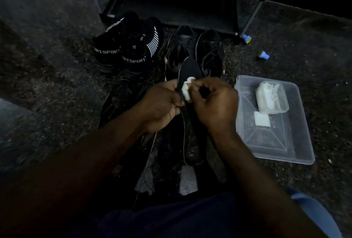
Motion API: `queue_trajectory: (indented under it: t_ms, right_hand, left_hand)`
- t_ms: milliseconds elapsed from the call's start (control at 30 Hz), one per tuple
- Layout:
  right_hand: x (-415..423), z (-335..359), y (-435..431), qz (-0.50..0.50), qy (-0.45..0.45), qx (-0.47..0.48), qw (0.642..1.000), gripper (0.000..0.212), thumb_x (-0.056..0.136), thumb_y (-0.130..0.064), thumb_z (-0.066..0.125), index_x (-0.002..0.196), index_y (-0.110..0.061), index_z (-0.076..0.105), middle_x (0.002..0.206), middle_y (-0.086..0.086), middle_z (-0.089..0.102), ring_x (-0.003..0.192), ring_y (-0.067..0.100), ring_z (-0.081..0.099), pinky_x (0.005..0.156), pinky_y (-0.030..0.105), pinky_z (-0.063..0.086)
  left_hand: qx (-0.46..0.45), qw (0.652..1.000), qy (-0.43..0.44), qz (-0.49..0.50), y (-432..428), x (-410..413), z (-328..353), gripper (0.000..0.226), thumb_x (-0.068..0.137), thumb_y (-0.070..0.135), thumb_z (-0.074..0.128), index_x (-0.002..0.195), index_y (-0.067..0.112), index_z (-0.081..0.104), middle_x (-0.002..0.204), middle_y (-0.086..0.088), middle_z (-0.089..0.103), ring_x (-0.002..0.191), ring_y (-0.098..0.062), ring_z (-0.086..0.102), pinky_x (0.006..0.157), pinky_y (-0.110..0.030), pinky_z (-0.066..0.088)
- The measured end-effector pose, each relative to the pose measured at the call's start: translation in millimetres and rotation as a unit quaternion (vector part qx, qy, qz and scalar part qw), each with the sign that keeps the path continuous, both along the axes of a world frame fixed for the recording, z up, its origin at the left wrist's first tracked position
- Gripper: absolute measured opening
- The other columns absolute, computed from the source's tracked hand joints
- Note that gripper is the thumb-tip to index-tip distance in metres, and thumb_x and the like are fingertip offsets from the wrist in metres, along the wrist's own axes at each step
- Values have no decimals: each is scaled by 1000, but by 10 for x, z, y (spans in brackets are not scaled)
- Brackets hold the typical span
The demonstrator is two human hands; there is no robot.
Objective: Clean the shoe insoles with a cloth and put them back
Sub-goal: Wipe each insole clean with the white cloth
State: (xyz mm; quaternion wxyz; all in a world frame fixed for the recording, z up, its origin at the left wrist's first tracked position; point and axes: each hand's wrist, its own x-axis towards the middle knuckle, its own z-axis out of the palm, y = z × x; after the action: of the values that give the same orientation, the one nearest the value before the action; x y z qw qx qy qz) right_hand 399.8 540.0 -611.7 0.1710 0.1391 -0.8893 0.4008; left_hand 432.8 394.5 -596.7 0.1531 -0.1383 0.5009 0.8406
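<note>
The left hand has its grip clamped on the insole at centre. The right hand pinches the cloth against it. The shoes lie at 12 o'clock and the tray at 3.

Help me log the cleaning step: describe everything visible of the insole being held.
The insole is black, long and thin, matte, with a paler rim line near its heel. Out of any shoe, it is held lengthwise, rounded toe end pointing away toward the black shoes. The left hand grips its left edge at mid-length; the right hand presses a white cloth on its top face. Dim light hides any dirt.
</note>
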Motion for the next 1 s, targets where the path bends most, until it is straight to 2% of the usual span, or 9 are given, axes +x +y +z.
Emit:
queue_trajectory:
  t_ms: [133,233,367,567,667,767,867,933,1000]
  right_hand:
    - [-104,-8,162,-72,-53,-50,995,10,86,-34,75,89,-25,79,88,-9,78,81,9,72,76,40,58]
    - [-2,15,61,-22,-53,-52,997,11,84,-27,72,91,-24,80,91,-7,77,84,11,71,78,38,58]
    - [89,24,-89,67,-16,4,998,17,87,-31,67,93,-20,79,91,-3,75,86,18,70,76,42,56]
    - [-52,-41,115,-35,-39,-34,998,12,85,-33,70,90,-25,79,92,-9,77,86,12,72,78,41,58]
    - [39,-6,25,6,-35,-43,998,21,85,-34,64,93,-21,79,93,-4,76,88,18,71,78,43,58]
    - [134,2,-111,70,-16,6,997,21,86,-33,64,94,-19,78,91,-1,74,88,22,69,77,46,55]
    - [40,-17,-48,39,-7,25,999,19,87,-36,64,93,-24,77,92,-5,74,89,22,69,78,47,54]
    - [-44,-15,72,-12,-11,-2,1000,14,86,-34,68,91,-25,77,91,-6,76,87,20,70,77,46,55]
    - [-87,-2,158,-34,-27,-29,999,7,85,-29,73,89,-26,78,89,-8,76,83,13,71,77,42,57]
  left_hand:
    - [-12,1000,-7,-12,78,15,10,57,82,-25,28,125,-4,61,103,-15,71,92,-22,67,86,-34,54]
    - [-12,1000,-17,-1,59,24,8,58,82,-26,29,125,-4,60,106,-16,70,95,-23,67,88,-34,54]
    - [4,1000,-16,27,-24,-7,10,56,82,-27,29,115,1,63,100,-13,71,100,-24,66,94,-35,52]
    - [-27,1000,-10,6,17,4,73,65,81,-26,27,132,-3,61,127,-27,67,109,-31,66,90,-35,56]
    - [-18,1000,-11,9,6,5,57,61,80,-27,27,119,1,65,110,-19,71,98,-24,69,85,-30,57]
    - [-19,1000,-15,18,-33,-4,39,53,79,-26,28,106,3,62,96,-13,66,90,-20,65,80,-27,54]
    - [-23,999,-17,17,-58,-6,33,57,79,-26,28,118,-2,63,106,-20,68,95,-25,68,80,-31,56]
    - [-35,999,-20,5,-35,-3,53,66,79,-25,27,132,-4,60,121,-26,67,103,-32,66,80,-35,57]
    - [-59,998,-26,-1,-10,2,68,71,78,-25,27,135,1,60,121,-24,67,103,-33,63,79,-36,53]
